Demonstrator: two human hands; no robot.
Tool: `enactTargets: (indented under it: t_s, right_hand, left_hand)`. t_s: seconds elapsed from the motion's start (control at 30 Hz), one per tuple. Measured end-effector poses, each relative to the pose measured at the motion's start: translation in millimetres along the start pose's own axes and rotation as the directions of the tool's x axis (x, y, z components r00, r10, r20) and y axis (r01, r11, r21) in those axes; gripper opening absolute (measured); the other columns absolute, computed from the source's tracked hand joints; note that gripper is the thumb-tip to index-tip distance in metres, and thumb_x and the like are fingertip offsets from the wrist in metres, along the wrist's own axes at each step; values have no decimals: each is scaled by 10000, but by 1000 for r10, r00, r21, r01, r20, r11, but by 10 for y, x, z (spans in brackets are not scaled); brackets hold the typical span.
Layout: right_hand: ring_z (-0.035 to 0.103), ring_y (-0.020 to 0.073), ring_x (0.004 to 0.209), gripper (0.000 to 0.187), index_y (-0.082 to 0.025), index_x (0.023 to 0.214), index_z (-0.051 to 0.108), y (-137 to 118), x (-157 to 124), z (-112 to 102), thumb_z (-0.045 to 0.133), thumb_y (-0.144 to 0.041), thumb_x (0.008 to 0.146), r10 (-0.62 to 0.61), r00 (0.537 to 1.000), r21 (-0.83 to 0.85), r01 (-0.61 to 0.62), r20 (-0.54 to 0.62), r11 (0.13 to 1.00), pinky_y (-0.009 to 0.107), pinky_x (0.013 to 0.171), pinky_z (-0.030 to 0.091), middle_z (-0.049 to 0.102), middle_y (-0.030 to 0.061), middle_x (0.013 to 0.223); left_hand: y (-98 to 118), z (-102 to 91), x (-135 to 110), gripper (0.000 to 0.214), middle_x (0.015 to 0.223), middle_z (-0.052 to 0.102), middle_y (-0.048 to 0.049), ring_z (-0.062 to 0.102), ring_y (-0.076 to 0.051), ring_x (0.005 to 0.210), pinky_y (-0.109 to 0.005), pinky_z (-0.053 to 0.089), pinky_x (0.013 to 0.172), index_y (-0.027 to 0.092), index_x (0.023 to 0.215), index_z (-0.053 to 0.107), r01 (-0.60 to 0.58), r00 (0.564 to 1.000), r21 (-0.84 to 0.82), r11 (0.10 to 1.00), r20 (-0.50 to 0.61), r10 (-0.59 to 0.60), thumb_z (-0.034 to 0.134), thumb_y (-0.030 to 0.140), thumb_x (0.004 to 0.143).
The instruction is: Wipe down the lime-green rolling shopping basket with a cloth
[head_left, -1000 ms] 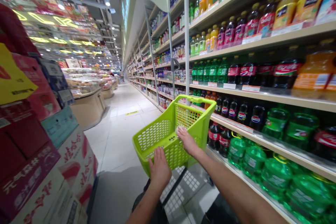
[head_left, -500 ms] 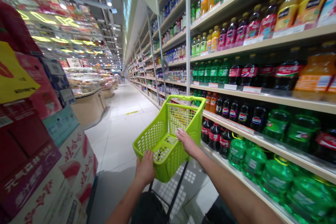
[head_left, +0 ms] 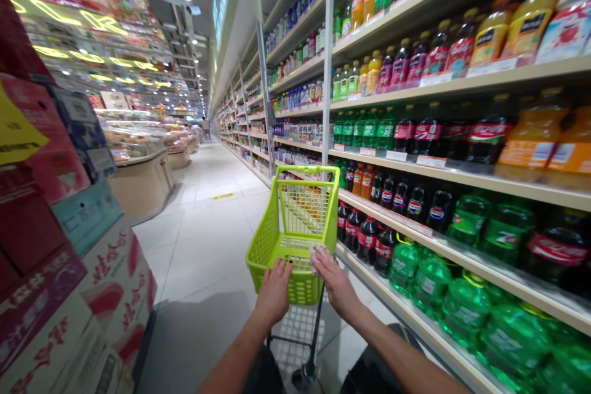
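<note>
A lime-green shopping cart point(head_left: 266, 245) with a slotted plastic basket stands in front of me, no goods visible in its basket. My left hand point(head_left: 276, 288) holds the near rim on the left, its fingers hooked over the edge. At the near right corner, my right hand point(head_left: 336, 283) presses a crumpled whitish cloth point(head_left: 318, 253) against the rim. The fingers partly cover this cloth, so its full shape is hidden. Below the basket show the cart's dark legs and a wheel point(head_left: 303, 375).
Shelves point(head_left: 462, 169) of bottled drinks run along the right, with large green bottles point(head_left: 466, 305) at the bottom. Stacked cartons point(head_left: 111, 283) stand close on the left. Beyond them is a rounded display counter point(head_left: 138, 191). A white-tiled aisle point(head_left: 203, 215) leads ahead.
The cart has turned to face more squarely away from me. My right hand has come with the cloth from the basket's right side to the near corner, closer to my left hand.
</note>
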State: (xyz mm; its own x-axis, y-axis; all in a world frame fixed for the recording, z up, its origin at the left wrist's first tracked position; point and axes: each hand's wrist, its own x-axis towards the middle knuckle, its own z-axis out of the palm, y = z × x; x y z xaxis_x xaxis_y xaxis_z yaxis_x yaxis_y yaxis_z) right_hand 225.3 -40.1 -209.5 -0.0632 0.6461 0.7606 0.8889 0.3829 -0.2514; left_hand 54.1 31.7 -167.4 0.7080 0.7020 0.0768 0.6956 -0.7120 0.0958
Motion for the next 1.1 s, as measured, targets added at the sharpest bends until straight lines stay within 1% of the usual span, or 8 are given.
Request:
enactTargets:
  t_s: [0.13, 0.3, 0.47, 0.57, 0.67, 0.77, 0.97, 1.1]
  right_hand:
    - [236, 191, 1291, 608, -219, 1320, 343, 111, -476, 257, 302, 29, 766, 77, 985, -67, -88, -152, 994, 464, 1007, 335, 401, 88, 1339]
    - [358, 182, 1230, 545, -264, 1272, 420, 213, -982, 441, 340, -19, 791, 102, 993, -74, -106, -56, 992, 397, 909, 459, 509, 75, 1246]
    - [230, 197, 1294, 497, -190, 1288, 399, 67, -496, 116, 319, -32, 823, 98, 983, -25, -103, -154, 994, 472, 1011, 326, 376, 99, 1351]
    - [209, 196, 1300, 453, -173, 1267, 426, 54, -290, 117, 326, -51, 843, 23, 988, -71, -34, -153, 997, 477, 1015, 320, 412, 109, 1326]
    - [258, 172, 1282, 440, -202, 1264, 427, 125, -472, 287, 330, -66, 856, -37, 996, -129, 26, -82, 991, 427, 969, 399, 516, 94, 1239]
    - [283, 152, 1271, 445, -217, 1277, 405, 147, -667, 364, 332, -74, 862, -41, 998, -154, 34, -42, 988, 372, 940, 439, 532, 82, 1224]
    - [176, 194, 1312, 487, -188, 1298, 377, 50, -346, 233, 307, -28, 843, 2, 993, -104, -14, -117, 994, 489, 1021, 311, 406, 97, 1333]
    - [324, 170, 1255, 440, -216, 1263, 431, 140, -522, 372, 316, -68, 865, 31, 999, -166, -38, -45, 985, 390, 948, 433, 533, 89, 1220]
  left_hand:
    - [49, -50, 47, 677, 1433, 251, -65, 132, -202, 1332, -404, 140, 1076, 165, 1309, 328, 37, 999, -9, 999, 21, -37, 347, 17, 648]
    - [113, -37, 112, 729, 1437, 239, -65, 118, -210, 1334, -410, 135, 1077, 157, 1323, 294, 38, 998, 5, 999, 46, -38, 396, 25, 613]
    - [149, 2, 163, 754, 1439, 231, -66, 124, -216, 1333, -424, 141, 1075, 149, 1330, 279, 36, 999, 22, 999, 32, -36, 385, 3, 598]
    - [176, -45, 198, 756, 1431, 254, -65, 153, -196, 1328, -410, 156, 1075, 136, 1328, 279, -3, 998, -16, 1000, 58, 4, 373, -12, 593]
    - [119, -132, 207, 747, 1412, 301, -48, 215, -135, 1309, -336, 178, 1075, 159, 1321, 295, -53, 994, -76, 996, 90, 60, 356, -30, 601]
    - [-43, -187, 177, 696, 1401, 320, -60, 242, -151, 1301, -398, 170, 1071, 171, 1317, 303, 37, 998, -40, 998, 52, -35, 321, -25, 650]
    - [-230, -144, 121, 621, 1390, 343, -57, 244, -157, 1301, -427, 183, 1056, 183, 1287, 354, 76, 997, -30, 997, 23, -76, 291, -3, 698]
    - [-205, -173, 116, 589, 1373, 371, -47, 259, -166, 1295, -466, 123, 1064, 196, 1266, 380, 86, 996, -131, 988, 46, -81, 315, 22, 707]
